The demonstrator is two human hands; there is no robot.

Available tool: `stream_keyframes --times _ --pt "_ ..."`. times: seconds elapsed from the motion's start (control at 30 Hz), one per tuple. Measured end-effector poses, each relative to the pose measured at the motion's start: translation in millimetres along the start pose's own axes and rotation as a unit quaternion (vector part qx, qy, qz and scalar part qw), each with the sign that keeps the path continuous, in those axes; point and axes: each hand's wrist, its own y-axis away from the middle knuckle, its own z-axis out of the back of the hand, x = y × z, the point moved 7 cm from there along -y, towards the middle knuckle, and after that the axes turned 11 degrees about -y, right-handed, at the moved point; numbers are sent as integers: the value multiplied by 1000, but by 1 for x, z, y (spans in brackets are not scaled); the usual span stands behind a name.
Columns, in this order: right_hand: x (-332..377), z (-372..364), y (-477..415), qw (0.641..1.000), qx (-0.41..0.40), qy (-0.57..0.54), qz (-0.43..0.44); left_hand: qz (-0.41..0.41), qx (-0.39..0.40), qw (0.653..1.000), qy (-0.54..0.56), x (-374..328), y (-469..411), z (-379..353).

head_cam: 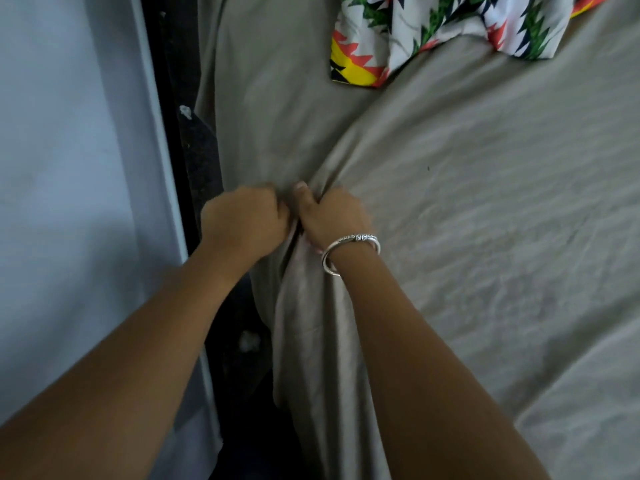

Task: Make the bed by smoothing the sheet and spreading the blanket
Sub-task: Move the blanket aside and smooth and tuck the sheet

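Risks, nearest first: the loose edge of the grey-brown cotton sheet [485, 220] hangs in a long fold down the bed's side, below both wrists. If the pull goes mostly upward, that slack prob. just bunches more instead of flattening. Both hands tug from one spot, so tension fans out from a single point. Creases already radiate from the grip across the sheet, and a hard yank could deepen them or drag the far side off its corner (not visible here). Beside the L hand is the narrow dark gap [204, 161] between the bed and the pale blue-grey wall [69, 168]. Fabric or knuckles could slip into it, and whitish fluff bits sit down there. Farther off, the white blanket w/ green, orange and yellow zigzag print [433, 32] lies crumpled on the sheet near the top. It's not yet spread, and sheet movement under it may shift it.

Pose: both forearms reach fwd from the bottom edge, converging. Left hand [246, 220] is fisted, knuckles up, at the sheet's edge next to the gap. It looks clamped on a gather of fabric, though its fingertips are hidden. Right hand [332, 216] is just beside it, nearly touching, fingers curled round the same bunch w/ thumb on top. A silver metal bangle [349, 249] sits on the R wrist.
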Motion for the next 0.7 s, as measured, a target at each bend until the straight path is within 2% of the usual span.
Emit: stream_keyframes --times 0.1,0.2,0.33,0.43,0.7 --pt "6 -6 3 999 -19 28 -4 7 46 999 1 7 19 -25" --pt "17 -10 -4 999 -8 46 22 -5 31 999 5 2 18 -28" --pt "28 -21 -1 992 9 88 95 73 -11 996 47 32 18 -23" --pt "24 -24 0 988 17 120 92 69 6 995 73 34 24 -23" --pt "62 37 -35 983 -122 113 74 40 -58 992 105 31 -52 23"
